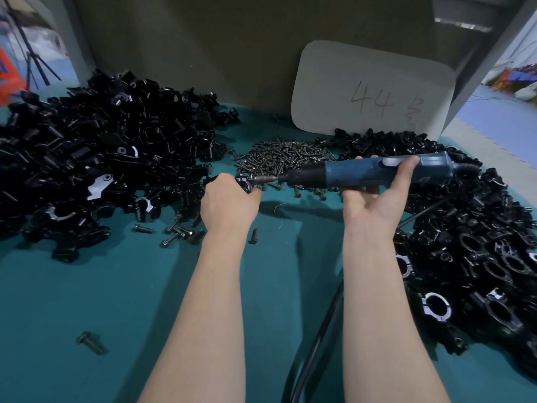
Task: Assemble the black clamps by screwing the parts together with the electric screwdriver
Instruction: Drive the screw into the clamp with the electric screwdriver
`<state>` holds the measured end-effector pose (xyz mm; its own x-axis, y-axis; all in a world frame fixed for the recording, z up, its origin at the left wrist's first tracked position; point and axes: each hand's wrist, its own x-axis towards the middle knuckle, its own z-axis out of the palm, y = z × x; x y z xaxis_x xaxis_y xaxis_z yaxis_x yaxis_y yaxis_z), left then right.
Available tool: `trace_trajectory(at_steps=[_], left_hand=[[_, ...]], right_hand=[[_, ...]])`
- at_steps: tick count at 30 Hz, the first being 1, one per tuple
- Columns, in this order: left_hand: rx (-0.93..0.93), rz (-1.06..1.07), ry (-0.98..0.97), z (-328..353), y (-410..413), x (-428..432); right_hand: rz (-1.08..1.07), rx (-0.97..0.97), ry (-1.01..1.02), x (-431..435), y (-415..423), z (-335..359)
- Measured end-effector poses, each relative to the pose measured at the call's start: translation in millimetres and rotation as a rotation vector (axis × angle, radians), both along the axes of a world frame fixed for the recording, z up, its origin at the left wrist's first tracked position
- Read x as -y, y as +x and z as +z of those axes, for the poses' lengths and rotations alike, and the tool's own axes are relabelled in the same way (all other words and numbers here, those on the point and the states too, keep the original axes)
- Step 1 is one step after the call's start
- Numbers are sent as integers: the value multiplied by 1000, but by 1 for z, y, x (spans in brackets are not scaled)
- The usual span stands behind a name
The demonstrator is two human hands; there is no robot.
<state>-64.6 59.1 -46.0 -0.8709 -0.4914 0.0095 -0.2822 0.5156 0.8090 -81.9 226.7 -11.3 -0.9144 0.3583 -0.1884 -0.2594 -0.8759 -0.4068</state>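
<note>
Driving a screw, I grip the clamp (243, 183) in my left hand (229, 203) above the table (87, 301), while my right hand (374, 196) wraps the screwdriver (360, 171), bit at the screw head. If the bit sits crooked it may slip, strip the screw, or twist the clamp loose.

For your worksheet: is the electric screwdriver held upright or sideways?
Sideways: the electric screwdriver lies roughly level in the right hand, its bit against the clamp in the left hand.
</note>
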Motion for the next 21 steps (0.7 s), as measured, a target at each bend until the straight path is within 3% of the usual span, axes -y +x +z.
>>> trace_trajectory(at_steps=[21], left_hand=[[-36,22,15,4,3,1]], right_hand=[[-87,-71,209,18,-1,2]])
